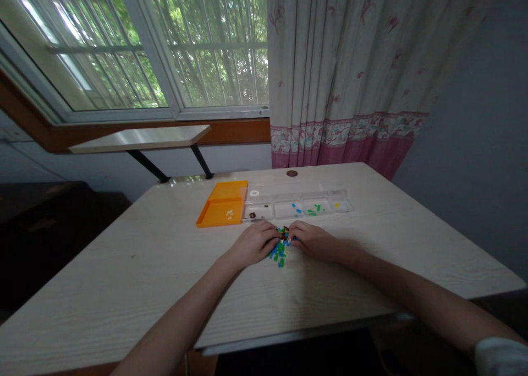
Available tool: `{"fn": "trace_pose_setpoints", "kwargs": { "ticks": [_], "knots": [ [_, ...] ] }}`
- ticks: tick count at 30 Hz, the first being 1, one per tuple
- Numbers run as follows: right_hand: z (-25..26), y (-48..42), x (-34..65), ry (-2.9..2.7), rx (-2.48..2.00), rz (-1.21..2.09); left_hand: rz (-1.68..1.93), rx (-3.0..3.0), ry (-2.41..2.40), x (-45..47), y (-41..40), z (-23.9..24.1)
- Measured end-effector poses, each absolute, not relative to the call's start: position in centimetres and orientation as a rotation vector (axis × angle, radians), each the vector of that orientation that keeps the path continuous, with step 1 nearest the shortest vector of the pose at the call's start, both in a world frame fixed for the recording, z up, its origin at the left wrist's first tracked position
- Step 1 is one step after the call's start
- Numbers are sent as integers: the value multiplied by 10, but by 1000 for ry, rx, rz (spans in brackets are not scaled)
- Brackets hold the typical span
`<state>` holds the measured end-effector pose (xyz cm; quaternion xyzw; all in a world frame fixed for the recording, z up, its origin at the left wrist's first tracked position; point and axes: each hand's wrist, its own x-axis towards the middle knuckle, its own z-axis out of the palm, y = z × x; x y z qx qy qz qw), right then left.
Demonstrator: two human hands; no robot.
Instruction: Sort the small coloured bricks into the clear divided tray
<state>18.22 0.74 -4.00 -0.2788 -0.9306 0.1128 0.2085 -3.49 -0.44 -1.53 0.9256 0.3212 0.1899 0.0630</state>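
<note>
A small heap of plastic building bricks [280, 250], mostly blue and green with a few brown ones, lies on the table in front of me. My left hand [259, 242] is at the heap's left edge, its fingers curled inward against the bricks. From the other side my right hand [310, 237] reaches in, thumb and fingers bent close together beside the brown bricks [285, 232]. What either set of fingertips pinches is too small and hidden to name. Just beyond the hands is a clear compartment tray [287, 208] with loose bricks sorted by colour.
An orange tray [225, 192] with a few white pieces adjoins the clear tray's left end. A raised shelf [142, 137] on black legs stands at the table's back left. Behind the table [165, 266] are a barred window and a patterned curtain [330, 78].
</note>
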Motion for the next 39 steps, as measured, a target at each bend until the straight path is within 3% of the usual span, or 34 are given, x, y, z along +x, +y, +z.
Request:
{"fn": "trace_pose_setpoints", "kwargs": {
  "ticks": [19,27,39],
  "knots": [
    [-40,8,181,-2456,-702,489,618,2856,959,-21,-10,-19],
    [-36,6,182,-2369,-732,378,832,2736,1070,-24,-9,-16],
    [-38,7,182,-2359,-696,225,824,2728,1052,-23,-9,-17]
  ]
}}
